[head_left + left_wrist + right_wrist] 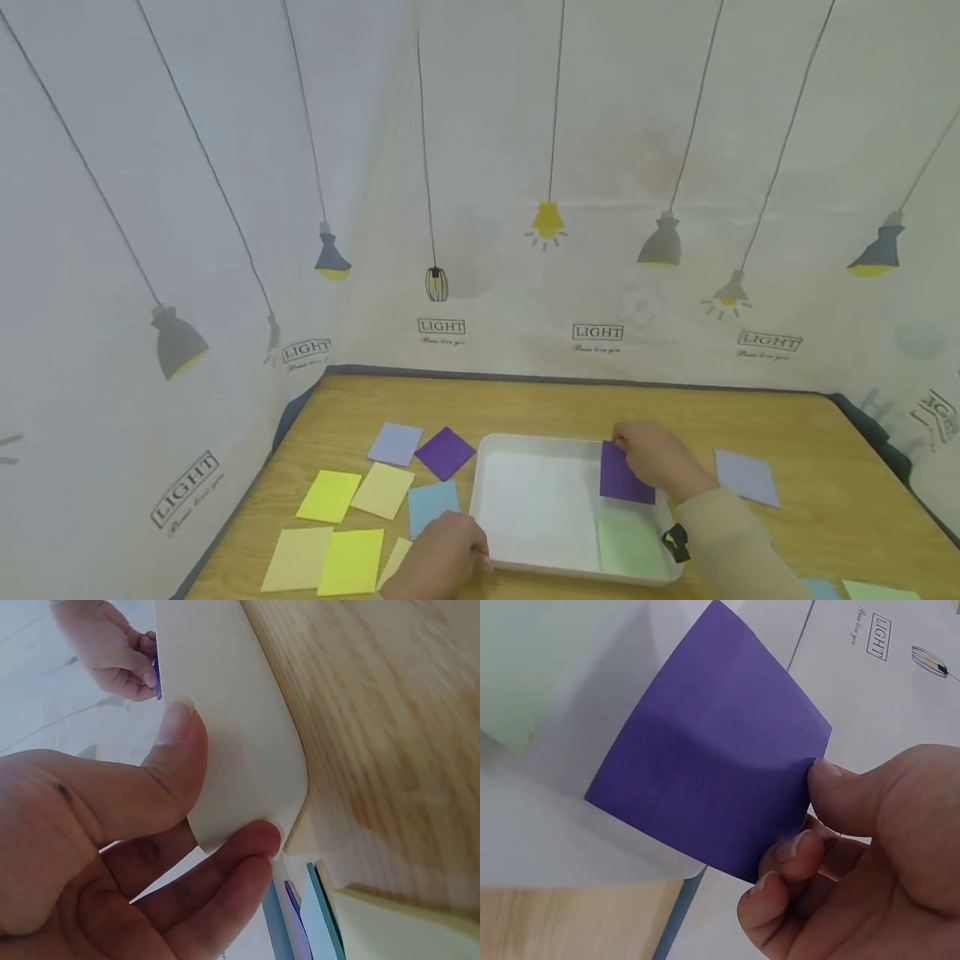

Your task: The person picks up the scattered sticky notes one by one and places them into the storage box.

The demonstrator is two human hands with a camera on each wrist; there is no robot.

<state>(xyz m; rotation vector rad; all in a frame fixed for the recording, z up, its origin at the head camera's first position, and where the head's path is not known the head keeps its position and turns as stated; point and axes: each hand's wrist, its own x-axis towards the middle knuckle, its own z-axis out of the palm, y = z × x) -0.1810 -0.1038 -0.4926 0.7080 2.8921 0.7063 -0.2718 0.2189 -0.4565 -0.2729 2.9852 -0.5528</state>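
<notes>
My right hand [656, 454] pinches a purple square paper note [625, 477] by its edge, thumb on one side and fingers on the other. The note [705, 742] hangs over the right end of a white tray [536, 500]. A pale green note [632, 546] lies inside that tray, at the near right corner. My left hand [442, 557] grips the tray's near left corner. In the left wrist view its thumb [176, 742] lies along the tray's wall and the fingers curl round the corner.
Left of the tray lie a lilac note [395, 443], a second purple note [446, 453], a blue note [433, 504] and several yellow and cream ones [328, 496]. To the right are another lilac note [747, 477] and a green one [877, 591]. Printed fabric walls surround the wooden table [570, 404].
</notes>
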